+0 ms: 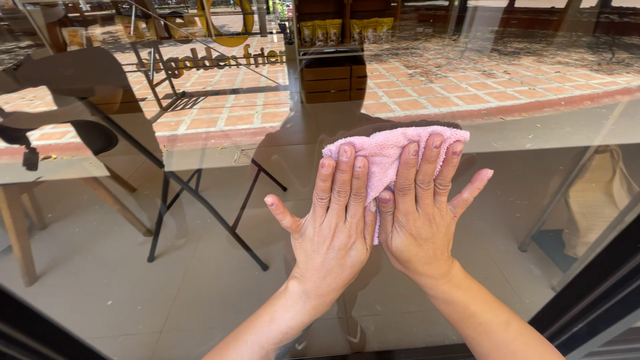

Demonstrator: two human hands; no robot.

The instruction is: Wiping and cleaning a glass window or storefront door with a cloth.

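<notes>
A pink terry cloth [383,150] is pressed flat against a large glass window pane [200,267]. My left hand [333,223] lies over the cloth's left part, fingers straight and pointing up, thumb spread to the left on the bare glass. My right hand [420,213] lies beside it over the cloth's right part, fingers up, little finger splayed right. The two hands touch side by side. Most of the cloth shows above my fingertips; a strip hangs between the hands.
Through and reflected in the glass: a black folding stand [200,207], wooden chair legs [20,233], a wooden crate shelf with yellow packets [330,73], brick paving [467,87]. Gold lettering sits on the glass at upper left. A dark window frame [593,293] runs along the lower right.
</notes>
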